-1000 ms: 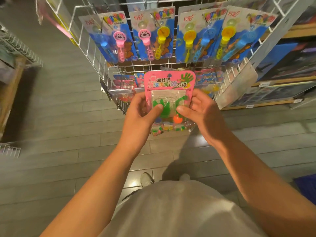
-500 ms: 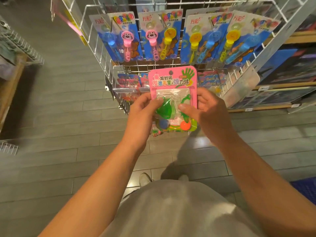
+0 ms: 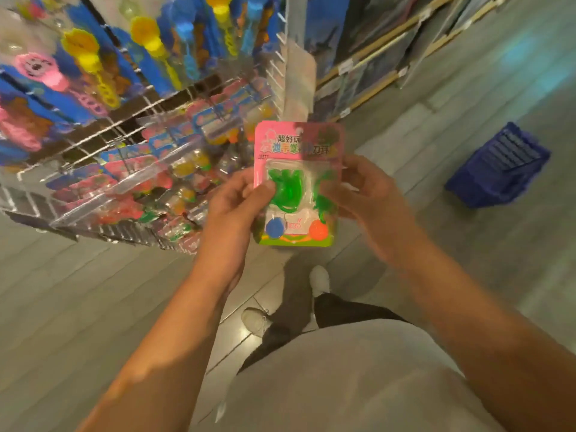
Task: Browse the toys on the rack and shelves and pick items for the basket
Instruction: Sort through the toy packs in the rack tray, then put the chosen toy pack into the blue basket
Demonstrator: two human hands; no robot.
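Grey tiled floor bears blue basket beside shelves

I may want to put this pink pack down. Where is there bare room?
Bare floor lies between the pink toy pack and the blue basket. The wire rack bin on the left is crowded with packs.

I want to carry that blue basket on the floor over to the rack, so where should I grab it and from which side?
The blue basket sits on the floor to your right, apparently upright and open at the top. Reach down from above and grip the near top rim. No handle can be made out in the blurred head view, so feel for one there. Both hands, left hand and right hand, currently hold the pink toy pack, so free one first.
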